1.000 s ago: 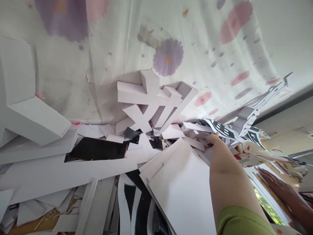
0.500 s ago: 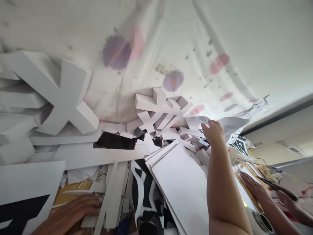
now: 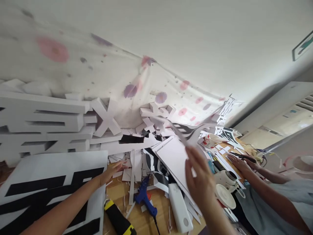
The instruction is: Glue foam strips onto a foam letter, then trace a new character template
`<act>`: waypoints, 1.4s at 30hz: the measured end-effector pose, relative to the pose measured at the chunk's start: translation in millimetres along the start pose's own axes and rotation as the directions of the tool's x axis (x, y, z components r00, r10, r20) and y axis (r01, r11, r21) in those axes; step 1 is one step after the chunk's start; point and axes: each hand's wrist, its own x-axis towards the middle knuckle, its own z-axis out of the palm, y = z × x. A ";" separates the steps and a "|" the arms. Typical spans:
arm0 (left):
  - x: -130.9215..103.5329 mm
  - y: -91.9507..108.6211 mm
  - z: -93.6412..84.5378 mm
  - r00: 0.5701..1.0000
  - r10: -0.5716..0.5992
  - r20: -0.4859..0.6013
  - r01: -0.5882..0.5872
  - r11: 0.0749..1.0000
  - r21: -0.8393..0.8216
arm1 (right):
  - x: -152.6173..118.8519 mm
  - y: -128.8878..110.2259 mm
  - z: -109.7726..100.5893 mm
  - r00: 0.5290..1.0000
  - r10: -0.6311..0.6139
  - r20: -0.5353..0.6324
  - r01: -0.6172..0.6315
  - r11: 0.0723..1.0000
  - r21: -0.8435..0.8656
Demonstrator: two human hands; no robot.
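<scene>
My right hand (image 3: 199,174) is raised above the stack of white boards (image 3: 174,156), its fingers closed on a thin, curling paper sheet (image 3: 193,138). That sheet has cut-out strips and is smeared by motion. On the left, my left hand (image 3: 117,170) stretches its fingers over white foam-board scraps (image 3: 127,174), holding nothing I can see. Below it lies a large sheet with black character shapes (image 3: 39,186). Close by on the wooden table are a blue glue gun (image 3: 145,197), a black-and-yellow utility knife (image 3: 118,217) and a white power strip (image 3: 179,209).
White three-dimensional characters (image 3: 49,114) and an X-shaped piece (image 3: 105,117) stand against the flowered wall sheet (image 3: 161,81). To the right, another person's hand (image 3: 238,164) rests on white strips, and their other hand holds black-handled scissors (image 3: 243,156). A pot (image 3: 225,178) stands between us.
My right hand has come back from the far pile, bringing the paper sheet up and nearer. My left hand still hovers by the scraps. The view has pulled back, showing more table.
</scene>
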 end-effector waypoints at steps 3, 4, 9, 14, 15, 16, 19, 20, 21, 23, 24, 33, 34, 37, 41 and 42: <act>-20.9 42.9 -8.6 0.996 -0.046 -0.082 0.011 0.923 -0.384 | -47.2 -37.9 15.4 0.972 -0.189 0.136 0.152 0.957 0.248; -31.3 56.7 -11.4 0.993 -0.057 -0.100 0.003 0.882 -0.471 | -61.8 -49.8 21.1 0.954 -0.245 0.172 0.184 0.933 0.310; -84.6 89.7 -22.1 0.976 -0.213 0.044 0.190 0.739 -0.646 | -119.0 -106.9 42.4 0.904 -0.368 0.216 0.249 0.866 0.434; -121.3 73.1 -30.0 0.930 -0.313 -0.191 0.197 0.867 -0.458 | -150.2 -143.4 43.8 0.870 -0.443 0.216 0.246 0.771 0.587; -128.6 69.7 -31.9 0.931 -0.240 -0.275 0.126 0.918 -0.376 | -153.3 -144.9 42.1 0.886 -0.410 0.215 0.206 0.766 0.609; -136.4 66.9 -33.8 0.927 -0.155 -0.341 0.057 0.958 -0.279 | -155.2 -144.2 40.4 0.913 -0.338 0.228 0.128 0.769 0.627; -162.5 60.6 -39.6 0.918 0.050 -0.394 -0.052 0.999 0.006 | -151.0 -132.4 40.4 0.942 0.126 0.310 -0.304 0.709 0.636; -171.5 58.7 -41.5 0.916 0.100 -0.390 -0.074 0.994 0.081 | -146.1 -127.1 43.3 0.894 0.298 0.335 -0.447 0.644 0.620; -180.3 56.9 -43.3 0.913 0.134 -0.386 -0.086 0.986 0.140 | -139.4 -122.1 48.1 0.824 0.436 0.362 -0.564 0.568 0.599; -196.1 53.4 -47.1 0.914 0.162 -0.373 -0.087 0.974 0.210 | -121.8 -115.5 63.1 0.701 0.554 0.449 -0.703 0.435 0.563; -202.7 51.7 -49.1 0.918 0.164 -0.362 -0.086 0.972 0.220 | -111.5 -114.7 73.0 0.666 0.555 0.498 -0.733 0.366 0.573; -231.8 42.1 -55.7 0.874 0.239 -0.423 -0.256 0.967 0.017 | -33.3 -148.1 159.2 0.552 0.328 0.767 -0.767 -0.162 0.621; -233.7 42.1 -55.8 0.871 0.217 -0.442 -0.264 0.963 -0.048 | -29.4 -149.8 161.4 0.567 0.257 0.783 -0.762 -0.197 0.617; -234.7 42.7 -59.9 0.900 0.112 -0.421 -0.248 0.926 -0.284 | -22.3 -150.0 159.4 0.587 0.123 0.800 -0.766 -0.234 0.598; -223.0 44.6 -73.4 0.886 -0.142 -0.442 -0.094 0.877 -0.471 | -17.7 -145.5 149.9 0.616 0.174 0.768 -0.764 -0.107 0.636; -219.3 45.6 -76.6 0.864 -0.195 -0.465 -0.067 0.869 -0.490 | -17.5 -144.1 147.5 0.629 0.183 0.755 -0.763 -0.043 0.646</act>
